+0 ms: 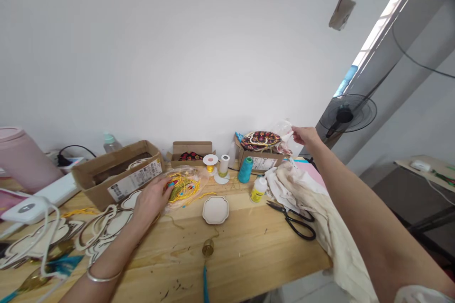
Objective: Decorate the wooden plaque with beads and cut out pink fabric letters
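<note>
My left hand (152, 199), a bangle on its wrist, is at the near left edge of a tangle of yellow and olive cords (185, 187) on clear plastic. Its fingers are bent onto the cords, their tips partly hidden. Out at the back right, my right hand (303, 135) pinches a clear plastic bag (283, 128) at the edge of a cardboard box (261, 161). Dark flower-patterned fabric pieces (261, 139) fill the top of that box. A small cream scalloped plaque (215, 210) lies in front, with a brass bell (208, 247) on a cord with a blue tassel nearer me.
Thread spools (223, 166), a teal thread cone (245, 170) and a glue bottle (258, 190) stand mid-table. Black scissors (295, 221) lie beside cream cloth (320, 218). Left are an open cardboard box (117, 173), cloud-shaped pieces (39, 241) and a pink container (28, 161).
</note>
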A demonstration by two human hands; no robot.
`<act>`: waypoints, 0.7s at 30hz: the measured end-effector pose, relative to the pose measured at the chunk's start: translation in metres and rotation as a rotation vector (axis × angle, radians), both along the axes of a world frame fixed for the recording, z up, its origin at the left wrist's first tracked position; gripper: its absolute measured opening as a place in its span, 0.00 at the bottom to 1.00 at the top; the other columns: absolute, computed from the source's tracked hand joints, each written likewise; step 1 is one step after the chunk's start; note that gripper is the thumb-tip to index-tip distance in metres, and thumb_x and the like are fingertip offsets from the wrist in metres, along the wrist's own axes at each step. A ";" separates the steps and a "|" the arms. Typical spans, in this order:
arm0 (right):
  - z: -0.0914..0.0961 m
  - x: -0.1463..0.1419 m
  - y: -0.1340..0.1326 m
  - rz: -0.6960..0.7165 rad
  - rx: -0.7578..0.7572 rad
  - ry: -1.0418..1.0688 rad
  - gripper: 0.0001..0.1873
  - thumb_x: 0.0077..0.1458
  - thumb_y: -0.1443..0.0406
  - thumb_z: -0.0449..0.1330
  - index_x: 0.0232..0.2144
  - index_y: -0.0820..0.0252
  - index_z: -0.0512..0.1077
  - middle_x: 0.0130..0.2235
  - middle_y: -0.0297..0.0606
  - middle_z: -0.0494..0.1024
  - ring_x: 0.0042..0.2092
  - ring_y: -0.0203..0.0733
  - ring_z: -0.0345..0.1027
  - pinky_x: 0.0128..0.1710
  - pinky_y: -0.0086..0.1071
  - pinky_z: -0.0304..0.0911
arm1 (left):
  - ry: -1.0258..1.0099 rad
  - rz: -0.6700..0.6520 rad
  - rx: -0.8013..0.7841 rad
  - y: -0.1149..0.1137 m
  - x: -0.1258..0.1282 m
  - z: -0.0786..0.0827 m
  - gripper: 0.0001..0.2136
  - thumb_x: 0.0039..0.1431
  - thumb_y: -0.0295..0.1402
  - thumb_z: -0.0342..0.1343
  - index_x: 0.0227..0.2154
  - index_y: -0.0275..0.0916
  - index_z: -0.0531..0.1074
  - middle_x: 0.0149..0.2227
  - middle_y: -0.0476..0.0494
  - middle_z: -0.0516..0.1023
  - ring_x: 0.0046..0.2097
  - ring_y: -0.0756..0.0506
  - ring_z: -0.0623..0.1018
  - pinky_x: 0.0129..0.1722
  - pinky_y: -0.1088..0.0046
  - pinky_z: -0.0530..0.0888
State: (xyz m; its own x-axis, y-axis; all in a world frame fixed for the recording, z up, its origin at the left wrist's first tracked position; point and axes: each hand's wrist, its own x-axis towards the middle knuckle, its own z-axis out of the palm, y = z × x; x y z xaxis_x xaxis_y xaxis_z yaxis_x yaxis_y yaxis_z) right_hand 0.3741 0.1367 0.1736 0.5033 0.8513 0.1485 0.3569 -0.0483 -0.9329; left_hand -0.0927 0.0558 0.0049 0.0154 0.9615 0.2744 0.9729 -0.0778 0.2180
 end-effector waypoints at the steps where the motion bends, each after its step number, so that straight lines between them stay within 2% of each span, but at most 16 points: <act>1: 0.003 -0.001 0.000 -0.006 -0.015 -0.004 0.16 0.54 0.61 0.56 0.43 0.66 0.66 0.43 0.42 0.71 0.40 0.40 0.67 0.38 0.38 0.66 | -0.003 -0.001 -0.004 -0.001 0.001 0.001 0.18 0.56 0.39 0.42 0.43 0.38 0.70 0.42 0.39 0.73 0.39 0.41 0.74 0.37 0.67 0.69; 3: 0.009 0.000 -0.002 -0.028 -0.033 -0.027 0.12 0.49 0.62 0.60 0.31 0.69 0.70 0.29 0.39 0.74 0.28 0.35 0.67 0.29 0.30 0.65 | -0.026 -0.017 -0.005 -0.002 0.003 0.002 0.18 0.56 0.39 0.42 0.43 0.38 0.71 0.41 0.39 0.74 0.38 0.42 0.74 0.36 0.67 0.69; 5: 0.015 0.001 -0.005 -0.043 -0.027 -0.039 0.13 0.44 0.63 0.64 0.19 0.67 0.67 0.16 0.31 0.68 0.18 0.28 0.59 0.19 0.24 0.60 | -0.062 -0.047 0.009 -0.004 0.006 0.005 0.18 0.55 0.39 0.43 0.42 0.39 0.71 0.41 0.40 0.74 0.38 0.42 0.74 0.37 0.68 0.69; 6: 0.018 0.002 -0.007 -0.046 -0.023 -0.041 0.14 0.44 0.64 0.64 0.16 0.65 0.65 0.13 0.29 0.65 0.15 0.26 0.56 0.17 0.23 0.58 | -0.078 -0.063 0.020 -0.004 0.008 0.008 0.17 0.55 0.39 0.43 0.42 0.39 0.71 0.41 0.40 0.74 0.38 0.43 0.74 0.37 0.68 0.69; 8: 0.024 0.002 -0.011 -0.048 -0.017 -0.037 0.15 0.43 0.65 0.64 0.14 0.64 0.63 0.12 0.28 0.64 0.14 0.25 0.54 0.16 0.22 0.57 | -0.093 -0.087 0.040 -0.006 0.013 0.013 0.17 0.54 0.39 0.43 0.41 0.39 0.72 0.41 0.40 0.74 0.38 0.43 0.74 0.39 0.68 0.69; 10: 0.027 0.002 -0.014 -0.053 -0.011 -0.022 0.14 0.44 0.66 0.64 0.14 0.65 0.64 0.13 0.30 0.65 0.15 0.27 0.57 0.16 0.22 0.59 | -0.092 -0.106 0.066 -0.008 0.020 0.018 0.17 0.55 0.39 0.43 0.40 0.37 0.72 0.42 0.40 0.74 0.40 0.42 0.73 0.41 0.66 0.68; 13: 0.026 0.001 -0.017 -0.086 0.035 0.023 0.14 0.51 0.64 0.59 0.17 0.64 0.64 0.15 0.32 0.67 0.18 0.30 0.62 0.19 0.26 0.64 | -0.091 -0.140 0.095 -0.010 0.030 0.026 0.17 0.55 0.38 0.43 0.40 0.37 0.72 0.43 0.40 0.74 0.43 0.41 0.73 0.45 0.66 0.67; 17: 0.025 0.000 -0.016 -0.199 0.199 0.062 0.15 0.59 0.62 0.47 0.22 0.61 0.62 0.17 0.29 0.63 0.18 0.30 0.59 0.21 0.27 0.63 | -0.123 -0.168 0.102 -0.015 0.041 0.035 0.17 0.55 0.38 0.43 0.41 0.38 0.72 0.44 0.41 0.73 0.41 0.42 0.73 0.43 0.66 0.68; 21: 0.040 -0.002 -0.019 -0.250 0.380 0.071 0.13 0.60 0.60 0.44 0.25 0.57 0.59 0.17 0.26 0.57 0.17 0.29 0.53 0.18 0.25 0.57 | -0.193 -0.173 0.088 -0.020 0.044 0.042 0.17 0.54 0.39 0.44 0.40 0.38 0.72 0.43 0.40 0.74 0.40 0.42 0.74 0.42 0.64 0.68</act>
